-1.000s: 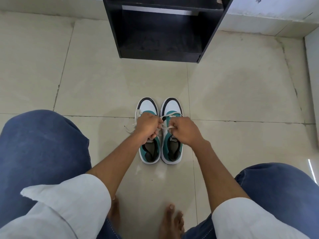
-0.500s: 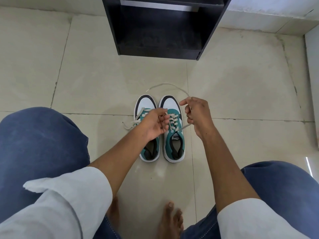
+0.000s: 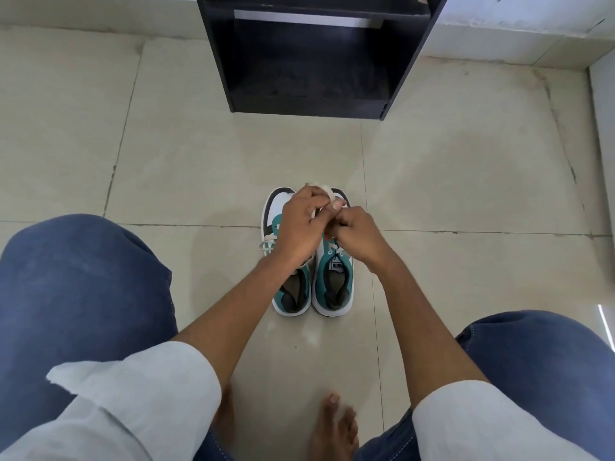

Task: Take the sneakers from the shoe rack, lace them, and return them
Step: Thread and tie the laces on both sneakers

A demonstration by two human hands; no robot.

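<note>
- Sneakers (image 3: 312, 281) stand side by side on the tiled floor (image 3: 466, 181) between the person's knees, heels toward the person and toes toward the shoe rack (image 3: 312, 61).
- Nearest the camera are rolled white sleeves, blue-clad knees and a bare foot (image 3: 336, 427) on the tiles.
- Over the right-hand shoe, the left hand (image 3: 299, 227) and right hand (image 3: 357, 236) meet, touching each other, each grip closed on the white lace (image 3: 327, 192), part of which curls above the left thumb.
- The shoe on the left has loose lace ends (image 3: 266, 244) trailing off its side.
- My reading: the lace of the right-hand shoe is being drawn up or knotted. To do this well, keep both ends under even tension, hold the crossing low against the tongue, and tighten before letting go so the rows below do not slacken.
- Farthest off, the dark shoe rack stands against the wall, well apart from the shoes; its lower shelf looks open for their return.
</note>
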